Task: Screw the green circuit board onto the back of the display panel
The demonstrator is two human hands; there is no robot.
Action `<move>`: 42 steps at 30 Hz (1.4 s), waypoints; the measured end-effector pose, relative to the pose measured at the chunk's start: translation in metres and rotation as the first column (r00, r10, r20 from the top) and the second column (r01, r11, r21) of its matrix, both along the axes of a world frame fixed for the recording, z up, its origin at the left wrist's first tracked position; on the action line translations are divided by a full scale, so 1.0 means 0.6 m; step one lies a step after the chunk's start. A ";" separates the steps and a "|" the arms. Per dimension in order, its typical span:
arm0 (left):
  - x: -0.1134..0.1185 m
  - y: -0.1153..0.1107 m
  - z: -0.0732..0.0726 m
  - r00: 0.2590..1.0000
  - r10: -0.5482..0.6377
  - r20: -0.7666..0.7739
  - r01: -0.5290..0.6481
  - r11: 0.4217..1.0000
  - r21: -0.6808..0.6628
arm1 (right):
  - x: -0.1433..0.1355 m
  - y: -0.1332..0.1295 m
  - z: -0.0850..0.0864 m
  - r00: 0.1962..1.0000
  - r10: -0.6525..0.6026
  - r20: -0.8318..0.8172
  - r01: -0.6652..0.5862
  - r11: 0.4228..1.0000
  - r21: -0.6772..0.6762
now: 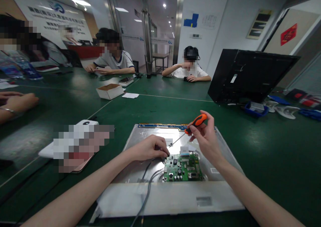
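A silvery display panel (175, 200) lies flat before me, with a green circuit board (184, 167) on its middle. My right hand (205, 135) grips an orange and black screwdriver (199, 120), its thin shaft slanting down to the left. The shaft's tip is near the board's upper left corner, beside my left hand (156, 147). That hand's fingers are pinched together at this corner; what they hold, if anything, is hidden. Dark cables (148, 193) run from the board's left side toward the near edge. A narrow blue strip board (160, 126) lines the panel's far edge.
A white phone (50, 149) and a pink one (82, 163) lie left. Farther off are an open box (110, 91), a black monitor-like casing (250, 74) and a blue tray (255, 109). Several people sit around the green table (160, 109); a person's hands (18, 103) rest at far left.
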State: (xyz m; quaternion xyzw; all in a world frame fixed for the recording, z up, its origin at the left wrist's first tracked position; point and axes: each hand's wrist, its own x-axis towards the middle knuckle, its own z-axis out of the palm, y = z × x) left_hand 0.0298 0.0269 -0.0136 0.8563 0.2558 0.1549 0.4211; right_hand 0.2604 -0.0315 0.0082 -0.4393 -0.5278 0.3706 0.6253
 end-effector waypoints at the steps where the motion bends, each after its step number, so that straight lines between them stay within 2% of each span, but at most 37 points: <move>1: -0.001 0.000 0.000 1.000 -0.006 -0.001 0.006 1.000 -0.001 | -0.009 0.000 0.005 0.999 0.011 0.053 -0.014 0.998 0.057; 4: -0.002 0.001 -0.002 1.000 -0.019 0.007 0.019 1.000 -0.003 | -0.035 0.002 0.014 0.971 0.009 0.239 -0.064 0.972 0.224; 8: -0.002 0.003 -0.005 1.000 -0.001 0.008 0.001 1.000 0.007 | -0.061 0.007 0.014 0.935 -0.005 0.355 -0.116 0.940 0.320; 16: -0.001 0.002 -0.002 1.000 -0.017 0.017 0.018 0.999 -0.039 | -0.069 -0.001 -0.045 0.917 -0.119 0.380 -0.074 0.887 0.455; 19: -0.001 0.001 -0.003 1.000 -0.012 0.025 0.013 0.998 -0.057 | -0.069 -0.004 -0.054 0.908 -0.143 0.394 -0.068 0.878 0.475; 26: -0.003 0.004 -0.009 1.000 -0.014 0.028 0.016 0.998 -0.068 | -0.075 -0.008 -0.047 0.863 -0.182 0.472 -0.104 0.850 0.516; 33: -0.004 0.010 -0.016 0.998 -0.045 0.041 0.048 0.996 -0.075 | -0.072 -0.002 -0.051 0.869 -0.207 0.450 -0.104 0.812 0.574; 42: -0.005 0.008 -0.013 0.998 -0.005 0.064 0.010 0.997 -0.074 | -0.069 -0.006 -0.045 0.839 -0.119 0.531 -0.181 0.859 0.479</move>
